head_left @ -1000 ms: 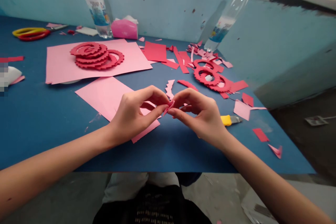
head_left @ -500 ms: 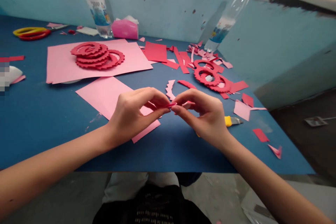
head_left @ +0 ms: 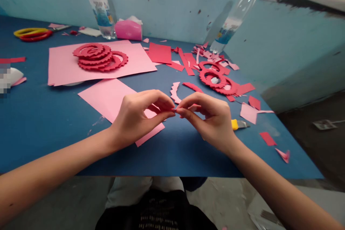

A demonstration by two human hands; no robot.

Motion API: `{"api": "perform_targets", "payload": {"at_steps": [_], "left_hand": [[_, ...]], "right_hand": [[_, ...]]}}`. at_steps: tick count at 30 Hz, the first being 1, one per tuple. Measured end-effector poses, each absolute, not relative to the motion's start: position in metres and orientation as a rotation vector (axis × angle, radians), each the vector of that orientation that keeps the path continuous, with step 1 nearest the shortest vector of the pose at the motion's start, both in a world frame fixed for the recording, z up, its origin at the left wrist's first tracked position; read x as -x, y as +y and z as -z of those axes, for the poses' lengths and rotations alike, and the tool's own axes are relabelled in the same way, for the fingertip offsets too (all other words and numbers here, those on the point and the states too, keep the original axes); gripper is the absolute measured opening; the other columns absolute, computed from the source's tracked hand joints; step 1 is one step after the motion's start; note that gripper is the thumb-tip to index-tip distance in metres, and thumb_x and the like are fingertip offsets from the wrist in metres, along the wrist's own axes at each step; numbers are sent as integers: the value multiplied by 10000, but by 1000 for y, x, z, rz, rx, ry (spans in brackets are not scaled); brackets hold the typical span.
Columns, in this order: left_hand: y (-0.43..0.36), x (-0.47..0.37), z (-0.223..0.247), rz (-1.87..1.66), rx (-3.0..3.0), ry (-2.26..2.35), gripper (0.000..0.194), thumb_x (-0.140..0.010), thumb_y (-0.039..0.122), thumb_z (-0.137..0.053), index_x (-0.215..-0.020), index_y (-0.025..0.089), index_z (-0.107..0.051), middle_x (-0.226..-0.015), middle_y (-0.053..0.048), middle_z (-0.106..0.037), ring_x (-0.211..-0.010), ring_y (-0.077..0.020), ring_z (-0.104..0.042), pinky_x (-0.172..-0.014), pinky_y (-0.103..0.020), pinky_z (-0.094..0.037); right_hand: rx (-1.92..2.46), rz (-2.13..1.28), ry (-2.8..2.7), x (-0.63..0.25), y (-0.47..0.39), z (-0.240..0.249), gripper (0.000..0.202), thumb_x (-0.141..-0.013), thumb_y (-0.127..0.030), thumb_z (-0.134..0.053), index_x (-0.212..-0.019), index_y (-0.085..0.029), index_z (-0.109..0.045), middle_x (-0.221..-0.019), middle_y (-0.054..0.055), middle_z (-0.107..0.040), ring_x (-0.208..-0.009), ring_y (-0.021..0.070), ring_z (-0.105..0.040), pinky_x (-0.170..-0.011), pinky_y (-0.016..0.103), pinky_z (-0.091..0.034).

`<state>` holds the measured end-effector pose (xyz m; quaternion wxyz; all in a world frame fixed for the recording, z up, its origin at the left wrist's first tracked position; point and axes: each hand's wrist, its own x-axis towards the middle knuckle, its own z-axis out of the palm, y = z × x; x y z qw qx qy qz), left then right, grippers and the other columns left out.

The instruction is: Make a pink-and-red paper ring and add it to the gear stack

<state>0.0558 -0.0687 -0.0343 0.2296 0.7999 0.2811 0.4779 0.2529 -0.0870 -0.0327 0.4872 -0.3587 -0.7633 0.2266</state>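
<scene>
Both hands meet above the blue table, pinching a small red paper piece (head_left: 175, 110) between thumbs and fingertips. My left hand (head_left: 142, 115) is closed on its left end, over a pink paper sheet (head_left: 107, 95). From the right, my right hand (head_left: 207, 116) pinches the other end; most of the piece is hidden by fingers. Just beyond the fingertips lie a pink zigzag strip (head_left: 175, 92) and a red strip (head_left: 192, 87). A yellow cutter (head_left: 235, 124) shows partly beside my right hand.
Red notched rings (head_left: 94, 57) rest on a large pink sheet (head_left: 60, 66); more rings (head_left: 212, 79) lie right among paper scraps. Bottles (head_left: 101, 10) (head_left: 231, 25), a pink tissue pack (head_left: 128, 30) and scissors (head_left: 33, 34) stand or lie toward the wall.
The fingertips have closed in on the red piece, so less of it shows. Both hands have otherwise hardly moved.
</scene>
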Motion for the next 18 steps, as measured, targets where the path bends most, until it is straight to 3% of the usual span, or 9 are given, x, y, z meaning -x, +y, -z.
{"api": "perform_targets", "payload": {"at_steps": [13, 18], "left_hand": [[-67, -54, 31, -1147, -1903, 840, 74, -827, 208, -740, -885, 176, -709, -815, 6, -734, -727, -122, -719, -686, -221, -633], [-68, -54, 31, -1171, -1892, 837, 87, -806, 184, -757, -875, 178, -704, -793, 14, -730, -716, -122, -721, -672, -219, -630]], "right_hand": [[944, -706, -1726, -253, -88, 30, 114, -890, -273, -710, -831, -189, -658, -754, -17, -654, -687, 113, -629, -577, 249, -499], [936, -726, -1728, -253, -87, 31, 72, -898, -239, -689, -854, -188, -663, -772, -16, -653, -680, 108, -623, -585, 247, -508]]}}
